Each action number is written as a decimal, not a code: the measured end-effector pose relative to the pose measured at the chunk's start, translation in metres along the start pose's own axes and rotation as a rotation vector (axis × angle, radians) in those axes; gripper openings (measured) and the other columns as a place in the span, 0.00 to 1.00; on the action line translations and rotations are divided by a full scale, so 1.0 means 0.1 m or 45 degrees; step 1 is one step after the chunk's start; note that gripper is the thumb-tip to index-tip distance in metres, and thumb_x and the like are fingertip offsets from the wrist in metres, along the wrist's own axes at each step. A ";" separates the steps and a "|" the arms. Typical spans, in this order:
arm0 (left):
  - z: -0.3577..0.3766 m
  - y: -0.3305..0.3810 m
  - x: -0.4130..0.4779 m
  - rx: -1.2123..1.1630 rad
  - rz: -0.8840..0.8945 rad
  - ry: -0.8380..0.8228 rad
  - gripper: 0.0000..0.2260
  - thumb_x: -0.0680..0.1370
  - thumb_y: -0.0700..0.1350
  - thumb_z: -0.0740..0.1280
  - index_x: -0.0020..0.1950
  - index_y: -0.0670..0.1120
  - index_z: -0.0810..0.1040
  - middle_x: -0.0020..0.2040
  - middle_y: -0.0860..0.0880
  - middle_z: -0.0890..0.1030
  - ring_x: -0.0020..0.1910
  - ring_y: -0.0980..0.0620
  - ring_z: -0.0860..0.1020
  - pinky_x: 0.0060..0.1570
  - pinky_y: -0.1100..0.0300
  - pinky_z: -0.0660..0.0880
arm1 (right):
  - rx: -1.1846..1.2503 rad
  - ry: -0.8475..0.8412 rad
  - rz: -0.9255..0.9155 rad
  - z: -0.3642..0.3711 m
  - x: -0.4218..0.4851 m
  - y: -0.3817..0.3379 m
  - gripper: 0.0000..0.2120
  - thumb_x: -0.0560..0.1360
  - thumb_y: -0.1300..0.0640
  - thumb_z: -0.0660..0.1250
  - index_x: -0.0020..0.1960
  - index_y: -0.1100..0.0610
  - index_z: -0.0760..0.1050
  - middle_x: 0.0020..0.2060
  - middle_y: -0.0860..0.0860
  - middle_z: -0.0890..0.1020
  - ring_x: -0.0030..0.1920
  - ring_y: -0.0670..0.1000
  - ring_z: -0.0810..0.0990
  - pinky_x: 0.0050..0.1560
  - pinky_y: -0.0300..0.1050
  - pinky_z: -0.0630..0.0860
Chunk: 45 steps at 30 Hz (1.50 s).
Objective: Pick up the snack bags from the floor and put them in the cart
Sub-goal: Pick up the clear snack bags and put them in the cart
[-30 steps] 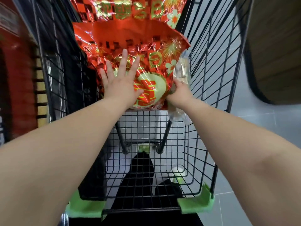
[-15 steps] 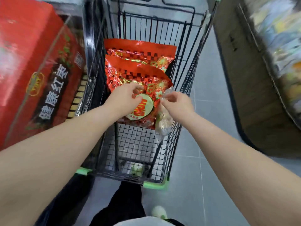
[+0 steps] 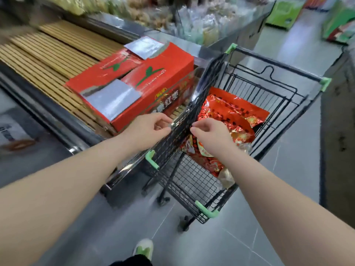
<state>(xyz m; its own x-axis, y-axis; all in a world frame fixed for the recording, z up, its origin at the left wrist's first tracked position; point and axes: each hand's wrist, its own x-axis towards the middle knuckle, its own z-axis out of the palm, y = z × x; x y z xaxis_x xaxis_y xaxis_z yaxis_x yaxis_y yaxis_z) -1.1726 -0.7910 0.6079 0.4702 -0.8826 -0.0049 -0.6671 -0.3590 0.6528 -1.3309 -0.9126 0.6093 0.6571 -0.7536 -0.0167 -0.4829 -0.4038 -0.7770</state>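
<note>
Shiny red snack bags [image 3: 233, 113] lie stacked inside the black wire cart [image 3: 272, 87], which has green corner guards. A clear bag of pale snacks [image 3: 227, 176] rests against the cart's near right side. My left hand [image 3: 148, 128] hovers outside the cart's left wall, fingers loosely curled, holding nothing. My right hand [image 3: 210, 136] is above the bags inside the cart, fingers loosely bent and apart, with nothing in it.
A red carton [image 3: 134, 85] sits on a slatted wooden display [image 3: 44, 54] left of the cart. Bins of packaged snacks [image 3: 192, 22] line the back. A dark shelf unit [image 3: 338, 131] stands to the right. My green-and-white shoe [image 3: 144, 248] is on the grey tile floor.
Both hands let go of the red bag and the clear bag and pulled back. The view rose and swung, so the cart now sits lower right and farther away.
</note>
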 end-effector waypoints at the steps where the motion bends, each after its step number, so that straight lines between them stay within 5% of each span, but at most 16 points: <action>1: -0.15 -0.13 -0.12 -0.008 -0.034 0.037 0.10 0.77 0.53 0.64 0.57 0.58 0.76 0.49 0.58 0.79 0.46 0.59 0.77 0.40 0.66 0.70 | -0.009 -0.042 -0.048 0.14 0.01 -0.15 0.10 0.77 0.51 0.65 0.55 0.52 0.78 0.49 0.47 0.80 0.39 0.43 0.77 0.40 0.35 0.73; 4: -0.55 -0.55 -0.48 -0.014 -0.139 0.159 0.10 0.77 0.51 0.64 0.58 0.56 0.76 0.50 0.56 0.80 0.39 0.58 0.77 0.36 0.64 0.71 | -0.024 -0.154 -0.146 0.60 0.03 -0.59 0.10 0.77 0.51 0.65 0.55 0.52 0.78 0.50 0.47 0.80 0.49 0.47 0.77 0.46 0.39 0.72; 8: -1.09 -1.31 -1.03 -0.030 -0.304 0.319 0.10 0.77 0.49 0.65 0.57 0.53 0.77 0.48 0.53 0.81 0.42 0.55 0.76 0.44 0.61 0.71 | -0.018 -0.308 -0.267 1.49 0.04 -1.28 0.09 0.75 0.52 0.67 0.53 0.55 0.79 0.47 0.49 0.81 0.48 0.51 0.79 0.49 0.46 0.75; 12: -1.77 -2.27 -1.68 -0.051 -0.490 0.457 0.07 0.76 0.49 0.66 0.53 0.57 0.76 0.44 0.58 0.80 0.39 0.58 0.76 0.39 0.64 0.72 | -0.018 -0.425 -0.432 2.63 -0.02 -2.10 0.07 0.73 0.56 0.69 0.50 0.57 0.81 0.40 0.49 0.80 0.45 0.49 0.78 0.47 0.40 0.71; 18: -2.79 -3.67 -2.60 -0.074 -0.706 0.625 0.13 0.68 0.54 0.64 0.51 0.54 0.77 0.41 0.56 0.80 0.43 0.51 0.79 0.53 0.52 0.76 | 0.045 -0.664 -0.514 4.34 -0.23 -3.30 0.09 0.74 0.55 0.68 0.53 0.57 0.80 0.44 0.49 0.80 0.46 0.47 0.77 0.45 0.38 0.71; 21: -3.17 -4.20 -2.92 -0.104 -0.792 0.694 0.11 0.73 0.48 0.68 0.54 0.49 0.79 0.43 0.52 0.80 0.42 0.51 0.77 0.53 0.55 0.76 | 0.084 -0.723 -0.539 4.98 -0.33 -3.75 0.09 0.74 0.55 0.68 0.53 0.57 0.80 0.45 0.51 0.82 0.43 0.50 0.78 0.40 0.41 0.73; 24: -3.48 -4.58 -3.11 -0.099 -0.861 0.735 0.09 0.75 0.43 0.68 0.55 0.48 0.79 0.45 0.51 0.80 0.46 0.51 0.78 0.53 0.58 0.73 | 0.067 -0.789 -0.536 5.40 -0.30 -4.07 0.10 0.74 0.55 0.67 0.54 0.56 0.80 0.48 0.50 0.81 0.46 0.49 0.78 0.46 0.42 0.73; 29: -3.96 -5.13 -3.11 -0.107 -0.912 0.764 0.10 0.76 0.46 0.67 0.57 0.50 0.79 0.50 0.52 0.81 0.46 0.52 0.78 0.44 0.64 0.72 | 0.058 -0.838 -0.583 6.05 0.03 -4.57 0.11 0.74 0.55 0.66 0.55 0.56 0.79 0.49 0.49 0.81 0.49 0.47 0.78 0.48 0.40 0.71; 35: -4.68 -6.01 -2.78 -0.125 -0.987 0.861 0.10 0.75 0.45 0.68 0.56 0.50 0.79 0.49 0.51 0.82 0.49 0.49 0.80 0.56 0.53 0.75 | 0.046 -0.958 -0.626 7.08 0.76 -5.30 0.08 0.74 0.54 0.67 0.53 0.55 0.78 0.46 0.48 0.81 0.45 0.49 0.79 0.32 0.36 0.71; 40: -5.57 -6.75 -2.43 -0.101 -1.092 0.936 0.10 0.76 0.47 0.67 0.57 0.52 0.78 0.52 0.52 0.81 0.53 0.51 0.79 0.57 0.53 0.74 | 0.000 -1.008 -0.688 7.88 1.43 -6.17 0.10 0.74 0.56 0.66 0.54 0.54 0.79 0.50 0.49 0.82 0.52 0.50 0.79 0.56 0.47 0.75; 45: -6.25 -7.37 -2.29 -0.068 -1.159 1.027 0.12 0.77 0.48 0.65 0.60 0.51 0.77 0.52 0.54 0.80 0.51 0.54 0.77 0.45 0.63 0.70 | 0.002 -1.124 -0.780 8.65 1.86 -6.91 0.10 0.75 0.59 0.65 0.54 0.58 0.79 0.48 0.52 0.82 0.35 0.46 0.74 0.45 0.46 0.75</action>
<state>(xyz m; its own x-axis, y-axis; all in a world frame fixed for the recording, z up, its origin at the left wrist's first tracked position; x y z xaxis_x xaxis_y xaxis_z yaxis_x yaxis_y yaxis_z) -0.4276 -0.1341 0.6015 0.9907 0.1347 -0.0177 0.1100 -0.7186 0.6867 -0.3749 -0.3250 0.5991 0.9732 0.2181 -0.0723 0.0709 -0.5846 -0.8082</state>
